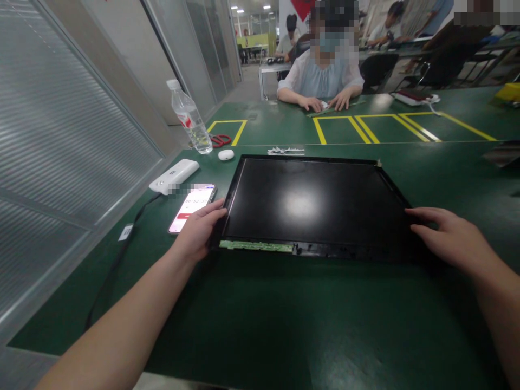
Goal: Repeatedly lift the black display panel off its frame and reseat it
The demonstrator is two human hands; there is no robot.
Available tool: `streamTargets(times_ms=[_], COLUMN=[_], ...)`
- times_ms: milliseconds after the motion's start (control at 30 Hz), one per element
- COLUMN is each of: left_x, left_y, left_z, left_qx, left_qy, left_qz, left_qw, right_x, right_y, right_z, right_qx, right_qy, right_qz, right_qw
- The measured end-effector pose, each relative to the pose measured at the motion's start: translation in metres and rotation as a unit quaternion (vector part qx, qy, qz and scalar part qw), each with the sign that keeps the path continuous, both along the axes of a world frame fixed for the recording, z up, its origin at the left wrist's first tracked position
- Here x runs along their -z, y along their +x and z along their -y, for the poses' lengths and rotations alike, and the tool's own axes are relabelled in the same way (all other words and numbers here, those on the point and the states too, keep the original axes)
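A black flat display panel (341, 200) in a dark frame spans the space between my hands, its glossy face up and reflecting a bright spot. Along its near edge runs a green circuit strip (255, 247), at the left part. My left hand (199, 227) grips the panel's left edge, thumb on top and the other fingers partly hidden beneath. On the right edge my right hand (450, 233) holds it the same way, fingers bent around the frame. The near edge seems slightly above the table; I cannot tell whether the far edge rests on it.
Left of the panel lie a phone (193, 208) with a timer, a white power bank (174, 176) on a cable and a white earbud case (226, 155). Behind them are a water bottle (190, 119) and red-handled scissors (220, 141). A person (325, 76) sits opposite at the green table (260, 325).
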State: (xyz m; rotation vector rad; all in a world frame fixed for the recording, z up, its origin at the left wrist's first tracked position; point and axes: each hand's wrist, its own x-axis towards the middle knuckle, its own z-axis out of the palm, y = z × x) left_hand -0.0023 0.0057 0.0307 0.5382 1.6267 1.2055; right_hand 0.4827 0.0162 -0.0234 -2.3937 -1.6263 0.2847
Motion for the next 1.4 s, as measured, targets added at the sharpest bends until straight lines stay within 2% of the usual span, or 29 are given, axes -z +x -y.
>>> streamTargets(times_ms=[133,300,400,533,733,900,1100,1400], left_x=[-0.008,-0.006,0.000,0.005,0.004,0.005,0.003,0.007], left_y=[0.005,0.004,0.000,-0.005,-0.007,-0.007,-0.005,-0.014], left_z=[0.002,0.000,-0.001,-0.001,-0.003,-0.002,0.001,0.001], left_qx=[-0.007,0.019,0.032,0.058,0.091,0.086,0.089,0.112], left_qy=[0.005,0.017,0.026,0.039,0.024,0.027,0.013,0.049], left_qz=[0.039,0.104,0.100,0.095,0.112,0.120,0.077,0.007], left_qw=[0.999,0.994,0.994,0.993,0.989,0.989,0.993,0.992], right_x=[0.005,0.009,0.010,0.014,0.014,0.010,0.012,0.015], right_y=[0.004,0.005,0.005,0.006,0.005,0.002,0.004,0.005], right_z=[0.000,0.001,0.001,0.001,0.000,0.001,0.002,0.001], right_qx=[-0.012,-0.029,-0.020,-0.027,-0.029,-0.028,-0.032,-0.044], right_qy=[0.018,0.048,0.041,0.070,0.055,0.052,0.055,0.082], right_qz=[0.008,0.018,0.014,0.016,0.017,0.024,0.014,0.002], right_qw=[1.000,0.998,0.999,0.997,0.998,0.998,0.998,0.996])
